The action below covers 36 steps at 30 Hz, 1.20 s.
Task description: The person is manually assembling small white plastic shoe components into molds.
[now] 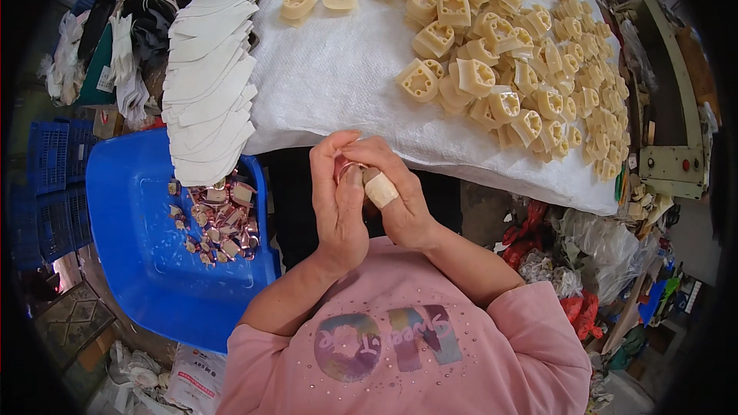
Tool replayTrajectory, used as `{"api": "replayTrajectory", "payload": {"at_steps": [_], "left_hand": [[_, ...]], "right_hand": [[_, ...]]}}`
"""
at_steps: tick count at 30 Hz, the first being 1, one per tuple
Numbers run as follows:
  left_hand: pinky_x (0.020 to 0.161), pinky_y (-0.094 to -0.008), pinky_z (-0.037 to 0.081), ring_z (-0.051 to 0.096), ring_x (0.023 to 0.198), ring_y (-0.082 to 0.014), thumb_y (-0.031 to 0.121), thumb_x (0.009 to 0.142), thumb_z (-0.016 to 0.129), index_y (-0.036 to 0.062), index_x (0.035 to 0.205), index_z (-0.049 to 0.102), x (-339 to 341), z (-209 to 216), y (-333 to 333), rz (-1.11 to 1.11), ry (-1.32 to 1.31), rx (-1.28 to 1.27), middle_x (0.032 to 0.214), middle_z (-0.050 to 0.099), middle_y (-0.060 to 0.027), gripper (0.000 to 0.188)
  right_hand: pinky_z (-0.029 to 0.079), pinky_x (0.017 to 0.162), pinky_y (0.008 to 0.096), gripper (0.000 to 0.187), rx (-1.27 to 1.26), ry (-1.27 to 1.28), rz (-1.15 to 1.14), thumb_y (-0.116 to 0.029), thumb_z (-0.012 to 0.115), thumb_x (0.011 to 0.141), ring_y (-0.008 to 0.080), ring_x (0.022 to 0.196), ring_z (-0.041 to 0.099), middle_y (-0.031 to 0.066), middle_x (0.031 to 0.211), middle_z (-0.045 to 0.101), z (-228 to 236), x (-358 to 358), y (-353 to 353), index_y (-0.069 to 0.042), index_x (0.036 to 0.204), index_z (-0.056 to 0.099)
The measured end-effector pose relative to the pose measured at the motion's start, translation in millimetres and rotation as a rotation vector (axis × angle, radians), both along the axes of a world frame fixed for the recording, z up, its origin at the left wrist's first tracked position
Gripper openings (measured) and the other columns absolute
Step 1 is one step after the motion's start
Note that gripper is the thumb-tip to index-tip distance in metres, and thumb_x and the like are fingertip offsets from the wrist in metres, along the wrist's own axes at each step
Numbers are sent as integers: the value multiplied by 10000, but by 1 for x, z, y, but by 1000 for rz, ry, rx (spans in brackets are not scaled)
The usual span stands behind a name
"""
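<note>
My left hand (336,204) and my right hand (401,198) are cupped together in front of my chest, at the near edge of the white-covered table. Between them they grip a small piece with a shiny pink metallic surface (344,167), probably a shoe heel; most of it is hidden by my fingers. Both thumbs press against it from my side. A cream band (380,190), which looks like tape, wraps my right thumb. Beyond my hands many cream D-shaped heels (477,77) with holes in their ends lie heaped on the white woven sheet (323,84).
At my left stands a blue plastic bin (138,261) with pink metallic-covered heels (219,219) in it. Overlapping white cut pieces (207,77) hang over its far side. Blue crates (58,154) are at far left. Clear plastic bags (600,242) and a green-grey machine frame (673,161) are at right.
</note>
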State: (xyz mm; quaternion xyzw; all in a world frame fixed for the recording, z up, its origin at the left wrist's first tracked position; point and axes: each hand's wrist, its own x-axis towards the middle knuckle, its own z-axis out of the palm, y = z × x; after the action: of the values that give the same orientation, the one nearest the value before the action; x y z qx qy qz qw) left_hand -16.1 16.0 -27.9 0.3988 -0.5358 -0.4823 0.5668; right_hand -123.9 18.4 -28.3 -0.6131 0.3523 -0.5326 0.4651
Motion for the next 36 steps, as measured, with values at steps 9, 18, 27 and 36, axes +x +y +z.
{"api": "replayTrajectory", "payload": {"at_steps": [9,18,27,36], "left_hand": [[660,-257,430,512,790,-148,110,826,448,92,1416,106,14,8,-7,-474,401,253,1027,493,-110,682],[670,-246,389,425,756,-116,23,828,341,-25,1307,194,12,15,2,-442,178,52,990,417,-107,503],[651,-255,436,495,762,-135,140,801,405,-10,1324,205,10,18,-3,-380,27,146,1028,451,-119,580],[556,-220,394,488,675,-109,498,918,396,50,1392,107,20,4,-13,-460,283,280,869,553,-115,714]], "right_hand": [[432,528,208,506,518,-205,161,-452,355,963,74,608,481,21,882,518,6,-20,-8,-72,1270,488],[418,421,187,149,526,-240,125,-166,516,918,58,521,505,15,789,509,25,-15,-12,-24,945,551],[389,404,188,212,321,76,7,-237,467,940,49,498,481,17,794,536,15,-16,-14,-40,965,541],[458,541,255,265,249,39,-110,-273,464,949,107,554,537,46,771,590,27,-29,-20,-24,1012,531]]}}
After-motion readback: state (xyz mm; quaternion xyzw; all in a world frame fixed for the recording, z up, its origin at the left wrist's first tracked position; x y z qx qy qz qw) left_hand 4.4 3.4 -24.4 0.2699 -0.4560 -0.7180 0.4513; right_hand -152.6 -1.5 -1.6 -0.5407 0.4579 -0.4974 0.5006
